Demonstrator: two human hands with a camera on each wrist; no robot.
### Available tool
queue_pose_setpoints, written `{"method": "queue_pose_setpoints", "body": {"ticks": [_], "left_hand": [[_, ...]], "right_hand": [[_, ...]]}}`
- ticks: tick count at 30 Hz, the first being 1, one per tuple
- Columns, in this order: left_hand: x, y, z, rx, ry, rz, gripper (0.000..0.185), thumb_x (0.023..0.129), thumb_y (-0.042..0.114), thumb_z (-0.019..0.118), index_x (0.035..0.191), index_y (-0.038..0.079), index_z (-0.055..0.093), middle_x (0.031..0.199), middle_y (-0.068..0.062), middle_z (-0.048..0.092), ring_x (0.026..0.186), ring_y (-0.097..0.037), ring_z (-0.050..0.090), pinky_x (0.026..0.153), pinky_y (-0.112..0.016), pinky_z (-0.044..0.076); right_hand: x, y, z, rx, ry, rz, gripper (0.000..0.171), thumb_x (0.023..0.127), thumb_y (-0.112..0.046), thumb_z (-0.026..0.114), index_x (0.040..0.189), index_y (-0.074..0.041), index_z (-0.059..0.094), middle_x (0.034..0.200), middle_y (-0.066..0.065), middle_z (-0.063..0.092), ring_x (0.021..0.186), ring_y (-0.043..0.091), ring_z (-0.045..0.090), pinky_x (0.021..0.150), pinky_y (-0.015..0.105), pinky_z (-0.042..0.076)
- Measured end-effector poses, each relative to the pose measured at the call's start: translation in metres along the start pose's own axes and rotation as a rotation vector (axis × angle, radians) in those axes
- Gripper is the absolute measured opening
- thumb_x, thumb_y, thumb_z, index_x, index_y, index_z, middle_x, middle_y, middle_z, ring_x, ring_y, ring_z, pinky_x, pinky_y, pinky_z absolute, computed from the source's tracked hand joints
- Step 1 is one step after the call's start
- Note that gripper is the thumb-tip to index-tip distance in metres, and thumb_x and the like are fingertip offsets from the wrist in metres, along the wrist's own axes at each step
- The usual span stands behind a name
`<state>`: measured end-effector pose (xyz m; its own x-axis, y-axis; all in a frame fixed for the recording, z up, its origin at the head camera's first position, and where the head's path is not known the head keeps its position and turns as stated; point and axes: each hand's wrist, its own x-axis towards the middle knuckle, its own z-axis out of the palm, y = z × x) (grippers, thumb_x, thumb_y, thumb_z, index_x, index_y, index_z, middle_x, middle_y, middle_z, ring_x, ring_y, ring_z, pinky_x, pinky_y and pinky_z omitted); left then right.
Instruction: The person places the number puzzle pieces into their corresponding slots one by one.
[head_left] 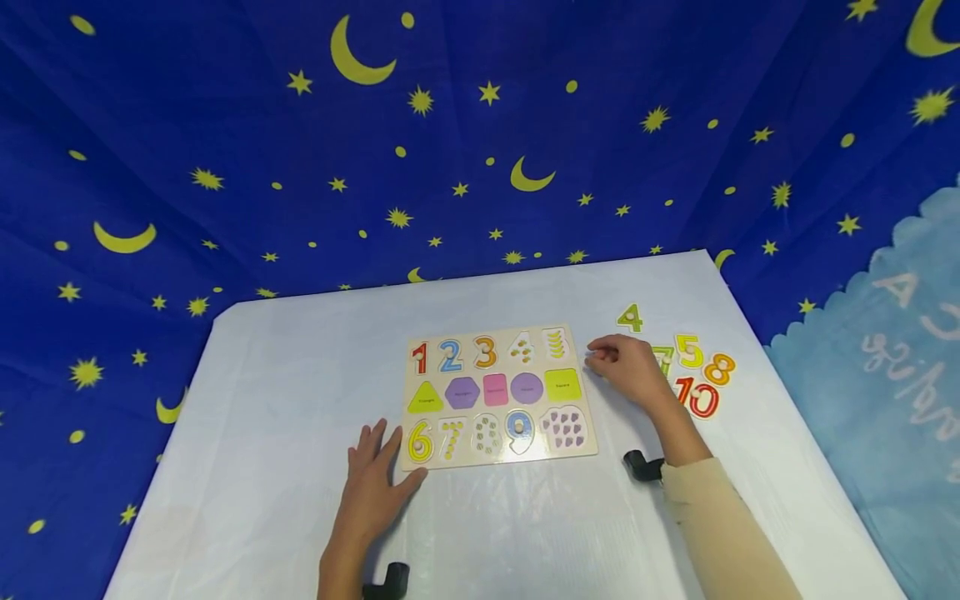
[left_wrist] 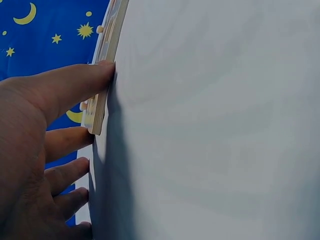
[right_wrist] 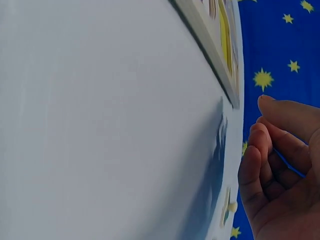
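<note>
A wooden number puzzle board point(head_left: 536, 452) lies on the white table, with knobbed pieces 1, 2, 3, 6 and 9 seated in it. Printed fruit pictures show in its other number recesses, and coloured shapes run along the middle row. My left hand point(head_left: 371, 483) has its fingers spread, touching the board's lower left corner with thumb and index finger. My right hand point(head_left: 630, 367) is just off the board's right edge, fingers loosely bent; nothing shows between them in the right wrist view. Right of the board lie a green 4 point(head_left: 630, 317) and a green 7 point(head_left: 663, 358), partly hidden by that hand.
Further right on the table point(head_left: 255, 400) are loose pieces: a yellow 5 point(head_left: 688, 351), an orange 8 point(head_left: 720, 368) and a red 10 point(head_left: 697, 397). A blue curtain point(head_left: 465, 125) with moons and stars hangs behind. Black wrist mounts point(head_left: 642, 467) stick out beside the arms.
</note>
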<state>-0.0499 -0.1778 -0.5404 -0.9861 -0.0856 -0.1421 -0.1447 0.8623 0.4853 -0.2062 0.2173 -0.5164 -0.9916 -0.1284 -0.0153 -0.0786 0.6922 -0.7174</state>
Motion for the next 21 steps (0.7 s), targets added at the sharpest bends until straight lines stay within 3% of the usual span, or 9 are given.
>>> {"method": "queue_pose_setpoints", "body": {"ticks": [21], "left_hand": [[-0.003,0.002,-0.003,-0.025,0.013,0.008,0.081,0.080,0.042,0.075,0.144,0.006,0.043,0.156,-0.014,0.024,0.145,-0.032,0.004,0.116,-0.050,0.002]], "right_hand": [[-0.017,0.035,-0.035,-0.044,0.090,0.123,0.029,0.088,-0.025,0.070,0.109,-0.004,0.069,0.086,0.007,0.063,0.076,0.022,0.056,0.064,0.032,0.047]]}}
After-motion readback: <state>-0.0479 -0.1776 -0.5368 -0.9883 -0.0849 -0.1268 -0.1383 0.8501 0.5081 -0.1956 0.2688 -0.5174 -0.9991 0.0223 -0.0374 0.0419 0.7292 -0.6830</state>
